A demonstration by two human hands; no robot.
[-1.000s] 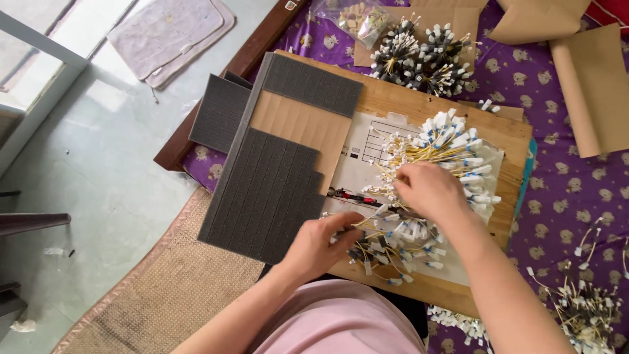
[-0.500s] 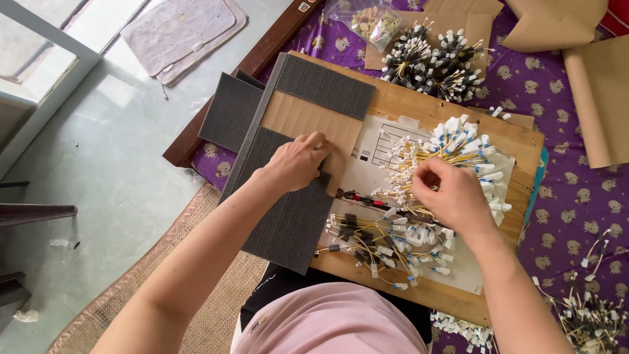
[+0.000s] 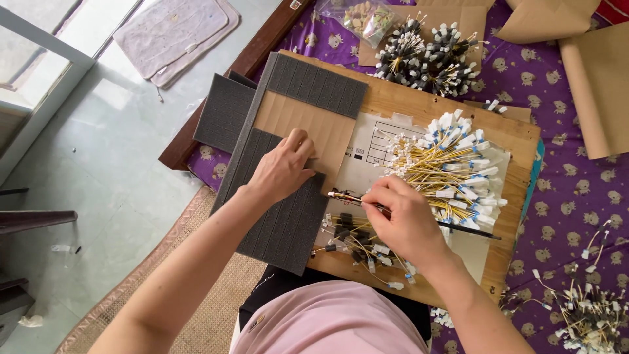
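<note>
My left hand [image 3: 283, 167] rests open on ribbed grey foam [image 3: 282, 210]; my right hand [image 3: 400, 219] pinches, I think, a thin black-handled tool [image 3: 347, 196].

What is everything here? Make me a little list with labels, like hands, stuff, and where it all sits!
left hand: left hand presses on the grey foam sheet beside the cardboard piece
right hand: right hand pinches a thin dark tool
wires: yellow wire bundle with white ends, near the right hand
surface: wooden board on a purple cloth
far pile: black-tipped wire pile
</note>
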